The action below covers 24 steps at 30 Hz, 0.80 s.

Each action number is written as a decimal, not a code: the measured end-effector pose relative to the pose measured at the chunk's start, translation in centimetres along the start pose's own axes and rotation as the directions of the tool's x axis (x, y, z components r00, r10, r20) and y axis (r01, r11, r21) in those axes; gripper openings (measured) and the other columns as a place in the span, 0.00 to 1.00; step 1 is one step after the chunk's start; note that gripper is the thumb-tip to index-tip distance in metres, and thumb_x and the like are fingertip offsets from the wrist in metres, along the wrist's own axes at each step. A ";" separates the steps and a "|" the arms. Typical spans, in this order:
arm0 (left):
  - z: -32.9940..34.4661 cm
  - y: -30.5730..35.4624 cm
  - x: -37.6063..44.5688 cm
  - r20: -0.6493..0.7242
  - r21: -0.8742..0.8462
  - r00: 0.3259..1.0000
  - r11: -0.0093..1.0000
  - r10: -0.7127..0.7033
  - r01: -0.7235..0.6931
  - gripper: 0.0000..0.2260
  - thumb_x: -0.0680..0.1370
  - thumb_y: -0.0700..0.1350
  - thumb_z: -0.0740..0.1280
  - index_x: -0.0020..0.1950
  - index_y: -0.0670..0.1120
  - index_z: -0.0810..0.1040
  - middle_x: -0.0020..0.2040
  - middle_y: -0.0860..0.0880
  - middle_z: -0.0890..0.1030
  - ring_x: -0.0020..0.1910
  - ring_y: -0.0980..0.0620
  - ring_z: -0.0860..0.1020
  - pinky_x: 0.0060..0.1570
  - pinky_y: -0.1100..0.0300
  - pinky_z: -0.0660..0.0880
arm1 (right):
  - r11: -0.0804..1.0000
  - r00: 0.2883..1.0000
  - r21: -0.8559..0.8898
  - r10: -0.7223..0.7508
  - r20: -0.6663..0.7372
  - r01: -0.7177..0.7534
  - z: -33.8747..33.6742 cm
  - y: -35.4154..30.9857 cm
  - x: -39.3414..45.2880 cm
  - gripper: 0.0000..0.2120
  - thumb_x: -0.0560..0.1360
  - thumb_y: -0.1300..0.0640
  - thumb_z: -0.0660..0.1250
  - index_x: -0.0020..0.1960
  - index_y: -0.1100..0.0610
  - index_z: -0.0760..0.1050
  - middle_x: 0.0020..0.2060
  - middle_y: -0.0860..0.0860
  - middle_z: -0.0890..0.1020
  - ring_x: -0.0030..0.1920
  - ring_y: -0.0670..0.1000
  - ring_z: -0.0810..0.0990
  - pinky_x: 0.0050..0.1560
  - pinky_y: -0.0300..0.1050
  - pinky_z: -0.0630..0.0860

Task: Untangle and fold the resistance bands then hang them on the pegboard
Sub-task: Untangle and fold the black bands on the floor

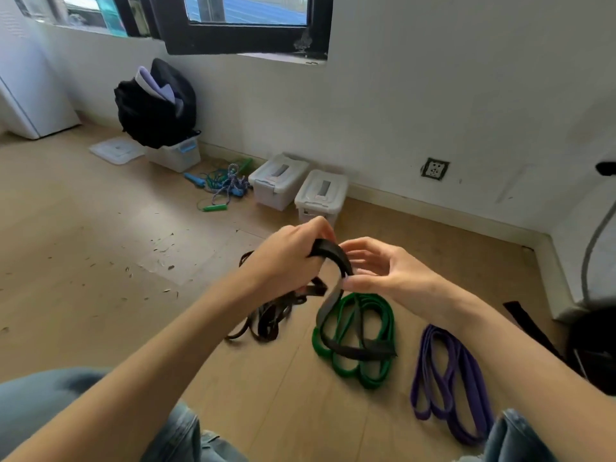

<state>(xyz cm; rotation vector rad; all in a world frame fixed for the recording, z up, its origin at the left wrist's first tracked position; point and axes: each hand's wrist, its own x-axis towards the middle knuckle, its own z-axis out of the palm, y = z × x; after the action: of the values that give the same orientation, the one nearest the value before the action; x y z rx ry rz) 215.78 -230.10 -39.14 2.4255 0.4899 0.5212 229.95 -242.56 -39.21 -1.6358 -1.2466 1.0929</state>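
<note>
At frame centre the left hand (286, 261) grips the black resistance band (333, 258) in curled fingers while the right hand (376, 271) pinches its arch, fingers loosely spread; best feed loops through slowly, lifting clear of the green band (366, 371).

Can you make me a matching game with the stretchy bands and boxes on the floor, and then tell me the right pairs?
Things:
1. black band
2. green band
3. purple band
4. two lidded boxes

Places:
A. by the wall under the window
B. held up in both hands
C. flat on the floor, furthest right
D. on the floor under the dangling black loop

Pairs: 1-B, 2-D, 3-C, 4-A. The left hand grips the black band and the right hand pinches it.
</note>
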 end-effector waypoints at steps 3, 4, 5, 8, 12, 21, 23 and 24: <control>0.6 0.1 -0.1 0.041 0.033 0.999 0.999 -0.024 0.023 0.08 0.76 0.36 0.61 0.51 0.47 0.67 0.33 0.53 0.74 0.24 0.61 0.76 0.22 0.71 0.71 | 0.994 0.998 -0.102 -0.022 0.060 0.028 1.3 -0.1 0.2 0.13 0.70 0.56 0.73 0.52 0.56 0.77 0.47 0.50 0.83 0.50 0.47 0.81 0.54 0.39 0.76; 0.9 0.1 -0.3 0.049 0.017 0.999 1.000 -0.020 0.019 0.09 0.76 0.36 0.61 0.50 0.48 0.66 0.32 0.53 0.75 0.24 0.61 0.77 0.23 0.70 0.72 | 0.991 0.998 -0.121 -0.048 0.044 0.053 1.7 -0.2 0.2 0.09 0.72 0.59 0.71 0.51 0.58 0.77 0.44 0.53 0.83 0.47 0.48 0.82 0.52 0.40 0.77; 1.2 -0.2 -0.3 0.048 -0.016 0.999 1.000 -0.021 0.021 0.09 0.76 0.36 0.61 0.49 0.49 0.66 0.31 0.53 0.76 0.25 0.61 0.77 0.24 0.69 0.73 | 0.989 0.996 -0.115 -0.090 0.003 0.090 1.9 -0.4 0.4 0.05 0.74 0.61 0.68 0.49 0.60 0.77 0.40 0.54 0.82 0.43 0.48 0.82 0.49 0.40 0.77; 2.1 -1.5 -0.6 0.099 -0.221 0.990 0.968 -0.098 0.117 0.07 0.78 0.42 0.61 0.44 0.54 0.69 0.28 0.54 0.79 0.29 0.60 0.80 0.31 0.64 0.76 | 0.972 0.965 -0.035 -0.236 -0.118 0.233 1.7 -1.5 0.5 0.02 0.75 0.66 0.65 0.44 0.64 0.75 0.32 0.52 0.78 0.33 0.47 0.78 0.37 0.38 0.75; 4.6 -3.1 -2.5 0.405 -0.399 0.903 0.862 -0.141 0.313 0.11 0.80 0.44 0.59 0.42 0.50 0.78 0.33 0.52 0.82 0.38 0.57 0.82 0.47 0.65 0.74 | 0.945 0.948 0.131 -0.280 -0.153 0.300 1.8 -1.6 0.1 0.04 0.74 0.67 0.64 0.42 0.62 0.74 0.31 0.54 0.76 0.32 0.48 0.75 0.37 0.39 0.74; -1.0 -0.4 -1.5 -0.133 -0.369 0.991 0.929 -0.024 -0.027 0.13 0.71 0.29 0.65 0.46 0.46 0.71 0.35 0.53 0.78 0.29 0.59 0.78 0.30 0.69 0.76 | 0.999 0.955 0.025 -0.048 0.292 0.042 -0.1 -0.6 -1.4 0.05 0.67 0.54 0.74 0.41 0.48 0.80 0.37 0.51 0.83 0.41 0.52 0.82 0.49 0.46 0.78; 0.2 0.3 -1.3 -0.131 -0.037 0.982 0.989 0.134 -0.140 0.12 0.71 0.32 0.67 0.51 0.44 0.72 0.38 0.55 0.78 0.32 0.62 0.76 0.30 0.68 0.76 | 0.990 0.975 0.130 -0.084 0.207 0.058 0.6 -1.0 -1.0 0.10 0.67 0.56 0.74 0.47 0.50 0.79 0.36 0.50 0.83 0.40 0.51 0.82 0.45 0.41 0.78; 1.0 0.3 -1.1 -0.128 0.070 0.976 0.983 0.176 -0.168 0.11 0.71 0.34 0.68 0.52 0.43 0.72 0.38 0.52 0.80 0.33 0.58 0.77 0.31 0.65 0.76 | 0.987 0.984 0.137 -0.106 0.144 0.086 0.9 -1.3 -0.8 0.10 0.68 0.57 0.74 0.48 0.52 0.78 0.33 0.49 0.82 0.37 0.49 0.81 0.41 0.39 0.77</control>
<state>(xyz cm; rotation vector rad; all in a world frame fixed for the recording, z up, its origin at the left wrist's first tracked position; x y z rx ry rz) 215.32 -231.30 -39.95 2.5144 0.3563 0.7578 228.65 -242.98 -38.16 -1.4022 -1.3078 1.2300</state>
